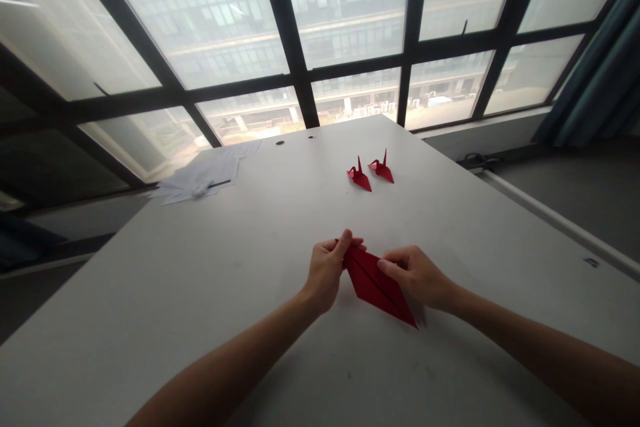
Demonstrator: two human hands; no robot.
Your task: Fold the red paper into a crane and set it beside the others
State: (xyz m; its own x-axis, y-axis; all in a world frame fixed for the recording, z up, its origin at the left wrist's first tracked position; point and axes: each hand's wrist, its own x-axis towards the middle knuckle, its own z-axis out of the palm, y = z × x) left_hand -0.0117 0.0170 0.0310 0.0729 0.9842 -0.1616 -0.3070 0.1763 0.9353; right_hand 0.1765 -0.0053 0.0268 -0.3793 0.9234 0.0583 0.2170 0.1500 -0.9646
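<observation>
A red sheet of origami paper (376, 283), folded into a long diamond with a dark slit down its middle, is held just over the white table (240, 320). My left hand (333, 267) pinches its far left corner between thumb and fingers. At the right edge, my right hand (413, 273) grips the paper with the thumb on top; the fingers beneath are partly hidden. The diamond's near point angles down to the right. Beyond my hands stand two finished red paper cranes, a left one (360, 177) and a right one (383, 170), side by side.
Loose white papers (200, 177) lie at the table's far left edge, with a dark pen (219, 183) on them. Large framed windows (350, 7) rise behind the table. A blue curtain (590, 80) hangs at right, and dark cables (480, 160) lie beyond the right edge.
</observation>
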